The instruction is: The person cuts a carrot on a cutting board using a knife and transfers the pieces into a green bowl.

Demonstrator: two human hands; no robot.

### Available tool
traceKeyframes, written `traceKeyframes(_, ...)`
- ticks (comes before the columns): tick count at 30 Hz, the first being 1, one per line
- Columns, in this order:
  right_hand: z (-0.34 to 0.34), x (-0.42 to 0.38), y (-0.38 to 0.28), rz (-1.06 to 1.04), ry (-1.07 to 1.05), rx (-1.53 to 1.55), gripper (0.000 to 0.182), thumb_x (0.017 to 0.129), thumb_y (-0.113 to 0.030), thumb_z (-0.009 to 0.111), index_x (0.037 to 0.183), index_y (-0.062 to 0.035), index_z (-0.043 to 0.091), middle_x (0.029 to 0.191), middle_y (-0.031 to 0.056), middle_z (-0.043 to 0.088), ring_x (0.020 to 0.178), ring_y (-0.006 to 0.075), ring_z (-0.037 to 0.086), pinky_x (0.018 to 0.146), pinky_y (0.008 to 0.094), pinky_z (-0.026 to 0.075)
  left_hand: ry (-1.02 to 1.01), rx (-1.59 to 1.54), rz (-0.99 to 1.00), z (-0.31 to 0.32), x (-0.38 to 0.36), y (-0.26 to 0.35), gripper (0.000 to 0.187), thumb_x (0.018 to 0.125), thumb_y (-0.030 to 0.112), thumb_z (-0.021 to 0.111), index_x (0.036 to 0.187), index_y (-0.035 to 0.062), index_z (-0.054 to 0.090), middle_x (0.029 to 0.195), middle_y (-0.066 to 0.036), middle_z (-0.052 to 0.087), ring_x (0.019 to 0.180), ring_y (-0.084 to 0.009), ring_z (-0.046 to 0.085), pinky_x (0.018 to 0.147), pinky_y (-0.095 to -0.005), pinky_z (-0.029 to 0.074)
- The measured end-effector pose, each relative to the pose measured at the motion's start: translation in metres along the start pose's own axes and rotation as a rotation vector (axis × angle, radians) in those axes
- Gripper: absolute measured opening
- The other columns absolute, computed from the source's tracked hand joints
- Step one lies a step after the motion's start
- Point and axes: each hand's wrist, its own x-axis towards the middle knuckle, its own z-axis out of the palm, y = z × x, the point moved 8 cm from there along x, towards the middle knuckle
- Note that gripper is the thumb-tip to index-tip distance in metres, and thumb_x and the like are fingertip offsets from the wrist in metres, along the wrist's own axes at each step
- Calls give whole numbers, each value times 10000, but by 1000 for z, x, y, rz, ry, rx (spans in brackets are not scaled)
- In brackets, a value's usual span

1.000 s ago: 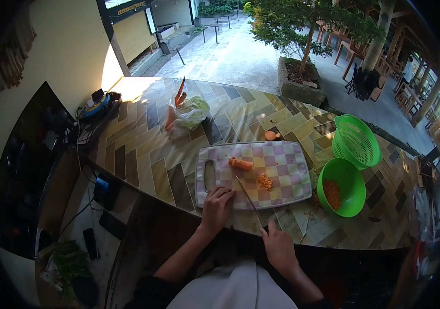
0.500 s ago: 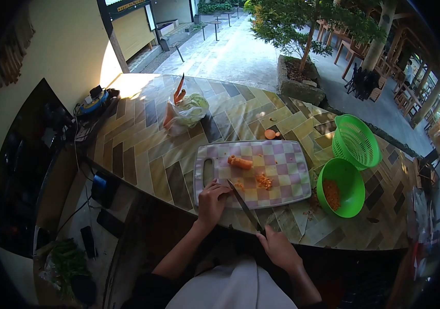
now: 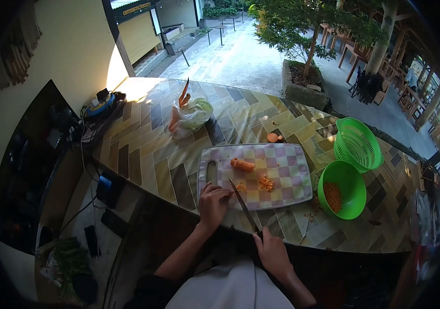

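My right hand (image 3: 273,252) is wrapped round the handle of a long kitchen knife (image 3: 243,205), its blade slanting up and left over a checkered cutting board (image 3: 293,193). At the board's lower left edge, my left hand (image 3: 213,204) has its fingers bent together close to the blade. Whatever those fingers may hold is hidden. A peeled piece of carrot (image 3: 242,165) lies on the upper part of the board. Below it sit a small heap of diced carrot (image 3: 266,184) and a few bits of carrot (image 3: 241,187) near the knife tip.
Right of the board, a green bowl (image 3: 355,194) holds chopped carrot, with a green colander (image 3: 356,139) behind it. Carrot ends (image 3: 273,137) lie beyond the board. A plastic bag of vegetables (image 3: 195,114) stands farther back on the tiled table (image 3: 150,149).
The view has shifted slightly. My right hand and the knife handle have swung a little to the left, so the blade stands a bit steeper. The left hand stays near the blade.
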Motion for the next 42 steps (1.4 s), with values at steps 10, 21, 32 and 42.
traceKeyframes(10,1,-2,-1,15,5,2,340,1027,-303,487,955,29,492,684,283,611,685,488,616,618,560,474,76,-36,-43,-4,-1,-7,99,745,88,770,840,61,763,778,-111,674,827,-276,647,1069,-466,420)
traceKeyframes(21,-2,6,-6,80,-133,-73,317,1016,-271,512,966,42,497,713,294,634,727,484,639,656,564,500,45,-100,-62,-1,0,-13,136,735,45,768,871,56,764,762,-120,674,794,-279,646,1093,-496,418)
traceKeyframes(32,-31,-2,9,140,62,-150,298,1015,-271,505,967,23,502,724,274,632,740,469,641,657,548,498,72,75,58,-1,-5,10,100,776,80,741,875,71,757,789,-100,709,840,-265,651,996,-467,447)
traceKeyframes(42,-49,-22,33,158,187,45,375,1010,-312,512,892,44,516,753,309,601,789,516,585,681,574,434,-150,-330,-38,43,18,41,158,832,13,694,985,15,733,931,-156,733,886,-324,711,762,-352,545)
